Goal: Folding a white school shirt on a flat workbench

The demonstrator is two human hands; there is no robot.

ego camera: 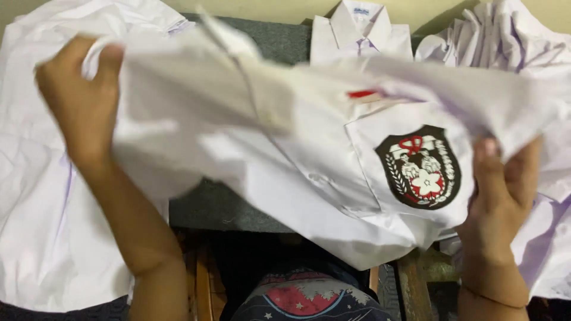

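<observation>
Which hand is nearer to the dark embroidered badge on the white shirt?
Right. The right hand grips the white shirt just beside the badge; the left hand holds the far end.

Both hands (83, 101) (502, 190) grip white shirt (309, 154).

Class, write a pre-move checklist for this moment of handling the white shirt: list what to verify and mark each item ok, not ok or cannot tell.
1. Left hand grips the white shirt at its edge: ok.
2. Right hand holds the shirt's other side: ok.
3. Shirt lifted off the grey surface: ok.
4. Pocket badge faces up, visible: ok.
5. Fabric smooth: not ok, it is creased and bunched.
6. Folded shirt behind stays undisturbed: ok.
7. Buttons fastened: cannot tell.
</observation>
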